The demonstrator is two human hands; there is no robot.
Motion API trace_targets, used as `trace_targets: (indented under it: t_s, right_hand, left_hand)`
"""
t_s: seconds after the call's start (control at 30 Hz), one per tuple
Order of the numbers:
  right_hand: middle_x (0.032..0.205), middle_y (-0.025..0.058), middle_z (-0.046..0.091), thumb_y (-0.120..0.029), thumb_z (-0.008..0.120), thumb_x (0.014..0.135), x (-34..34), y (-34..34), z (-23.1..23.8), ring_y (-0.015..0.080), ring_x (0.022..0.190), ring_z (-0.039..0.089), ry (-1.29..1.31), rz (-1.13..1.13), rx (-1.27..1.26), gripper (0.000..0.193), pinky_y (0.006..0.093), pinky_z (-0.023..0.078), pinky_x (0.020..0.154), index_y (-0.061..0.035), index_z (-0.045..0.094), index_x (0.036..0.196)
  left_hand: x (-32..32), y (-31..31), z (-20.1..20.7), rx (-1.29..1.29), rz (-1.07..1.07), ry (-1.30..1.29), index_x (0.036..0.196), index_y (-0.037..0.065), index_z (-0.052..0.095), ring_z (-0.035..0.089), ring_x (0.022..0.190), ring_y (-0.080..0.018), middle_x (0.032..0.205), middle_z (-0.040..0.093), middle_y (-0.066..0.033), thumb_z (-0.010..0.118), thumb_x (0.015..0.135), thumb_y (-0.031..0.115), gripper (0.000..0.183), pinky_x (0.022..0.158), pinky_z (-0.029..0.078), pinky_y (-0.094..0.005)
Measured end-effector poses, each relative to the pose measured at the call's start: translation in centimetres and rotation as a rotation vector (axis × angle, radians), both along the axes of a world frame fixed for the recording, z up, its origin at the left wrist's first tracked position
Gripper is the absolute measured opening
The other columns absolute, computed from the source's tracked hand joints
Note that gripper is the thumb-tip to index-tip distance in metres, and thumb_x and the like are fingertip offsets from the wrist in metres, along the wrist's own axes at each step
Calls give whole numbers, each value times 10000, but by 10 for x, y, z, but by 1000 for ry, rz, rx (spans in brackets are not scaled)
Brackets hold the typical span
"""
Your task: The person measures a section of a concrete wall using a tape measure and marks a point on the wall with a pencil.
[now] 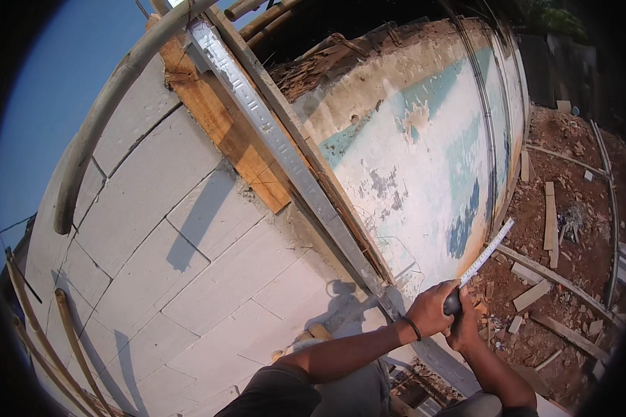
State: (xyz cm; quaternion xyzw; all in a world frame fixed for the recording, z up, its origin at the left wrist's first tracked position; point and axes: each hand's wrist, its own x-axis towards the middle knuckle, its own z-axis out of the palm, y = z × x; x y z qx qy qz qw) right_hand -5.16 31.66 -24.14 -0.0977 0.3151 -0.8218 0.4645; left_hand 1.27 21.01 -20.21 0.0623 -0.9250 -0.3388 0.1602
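Both hands together low at right, just off the foot of the wall. Left hand [431, 309], a dark band at its wrist, clenched around the dark rounded case of a tape measure [453, 303]; right hand [464, 325] pressed close beneath, also grasping the case. Thin, stiff, pale blade of the tape [485, 253] extended straight up and to the right, marked with fine ticks, crossing in front of the plastered wall [424, 153]. Plaster rough and flaking, white with patches of worn turquoise and rusty staining. Alongside, a long ribbed galvanised metal channel [271, 132] running diagonally, backed by raw orange-brown timber [226, 132]. Left of it, smooth pale grey blocks [160, 229] with thin joints. Curved grey pipe [97, 125] above. Reddish soil strewn with planks and rubble [570, 229] far right.
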Motion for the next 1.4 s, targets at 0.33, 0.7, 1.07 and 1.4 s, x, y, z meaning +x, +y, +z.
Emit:
trace_targets:
  t_s: [0.33,0.7,1.07,1.4]
  right_hand:
    - [982,65,620,-434,610,905,-5,17,20,165,962,609,-170,-67,64,390,310,495,866,-97,565,1097]
    - [962,58,674,-433,594,892,86,66,136,199,814,667,-589,101,297,437,296,569,650,-85,577,1155]
    - [848,101,656,-450,573,918,132,172,284,227,741,696,-530,-14,423,405,209,381,318,-61,558,1031]
    - [710,36,657,-499,641,848,188,321,303,195,654,698,-525,-111,976,346,225,326,329,-183,538,943]
  left_hand:
    - [-11,22,-15,-37,-12,-39,1357,-49,368,443,1258,-413,1332,469,-260,685,707,56,731,1056,380,-438]
    - [74,47,180,-179,-333,-576,1495,-31,48,261,1383,-444,1524,122,-305,832,640,206,1184,1122,277,-504]
    - [54,-106,601,-318,471,693,1186,4,615,605,1092,-223,1195,631,-124,685,851,72,349,953,478,-348]
    - [27,-183,664,-802,488,210,1277,49,575,544,1171,-368,1257,592,-202,592,897,408,523,986,426,-406]
